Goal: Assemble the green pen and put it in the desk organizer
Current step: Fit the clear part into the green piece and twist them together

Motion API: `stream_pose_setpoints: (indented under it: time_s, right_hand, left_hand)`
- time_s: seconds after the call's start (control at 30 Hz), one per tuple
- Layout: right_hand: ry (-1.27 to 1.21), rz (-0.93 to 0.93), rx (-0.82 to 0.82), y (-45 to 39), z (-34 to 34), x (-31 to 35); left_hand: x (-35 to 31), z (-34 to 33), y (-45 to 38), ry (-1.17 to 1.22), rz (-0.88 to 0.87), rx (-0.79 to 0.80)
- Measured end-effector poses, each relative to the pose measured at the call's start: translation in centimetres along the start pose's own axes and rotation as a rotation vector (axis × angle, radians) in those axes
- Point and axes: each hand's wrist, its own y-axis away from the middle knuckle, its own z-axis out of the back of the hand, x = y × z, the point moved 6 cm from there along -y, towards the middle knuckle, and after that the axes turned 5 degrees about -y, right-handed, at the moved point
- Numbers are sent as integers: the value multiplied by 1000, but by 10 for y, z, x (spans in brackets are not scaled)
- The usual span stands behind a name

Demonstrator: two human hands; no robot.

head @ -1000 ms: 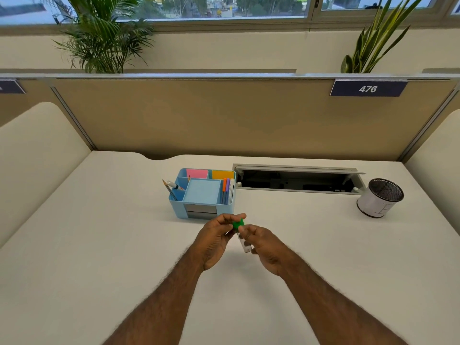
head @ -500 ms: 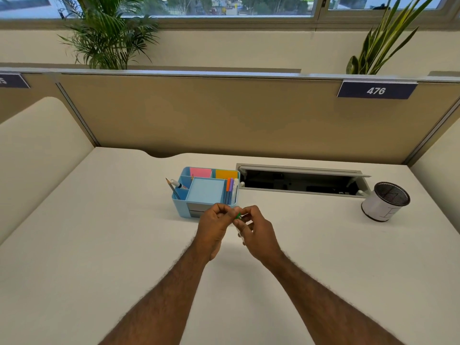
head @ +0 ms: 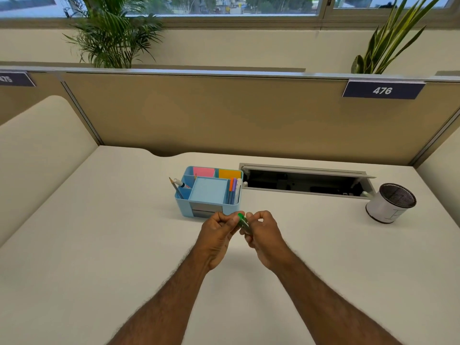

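Observation:
Both hands hold the green pen (head: pixel 242 221) above the desk, just in front of the light blue desk organizer (head: pixel 185 206). My left hand (head: pixel 217 232) pinches the pen's upper end. My right hand (head: pixel 263 232) wraps its lower part, hiding most of the barrel. Only a short green stretch shows between the fingers. The organizer holds pink and orange sticky notes, a blue note pad, a pencil and a white pen on its left, and several coloured pens on its right.
A white mesh-topped cup (head: pixel 389 206) stands at the right. An open cable tray slot (head: pixel 306 181) lies behind the organizer. A beige partition (head: pixel 224 115) closes the desk's far edge, with padded side panels left and right.
The hands rose toward the organizer and closed together on the pen. The white part seen below my right hand a second ago is now hidden.

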Motion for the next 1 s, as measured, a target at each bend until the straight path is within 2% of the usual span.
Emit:
stream_pose_setpoints:
  time_s: [0.17, 0.27, 0.37, 0.5, 0.6, 0.73, 1.0]
  right_hand:
    - [-537, -416, 160, 8, -10, -13]
    - [-665, -490, 197, 11, -16, -15]
    - [-485, -346, 123, 10, -15, -11]
    - [64, 24, -28, 7, -13, -1]
    - [338, 279, -114, 10, -10, 10]
    - [449, 458, -151, 19, -5, 18]
    - [496, 519, -198, 18, -2, 17]
  left_hand:
    - [-10, -4, 0, 68, -19, 116]
    - [-17, -5, 1, 44, -16, 155]
    - [-19, 0, -2, -122, -40, 117]
    - [-28, 6, -9, -424, -32, -2]
    - [-33, 6, -12, -426, 47, -34]
    - [-32, 8, -8, -273, 129, -97]
    - [-25, 2, -5, -237, 109, -109]
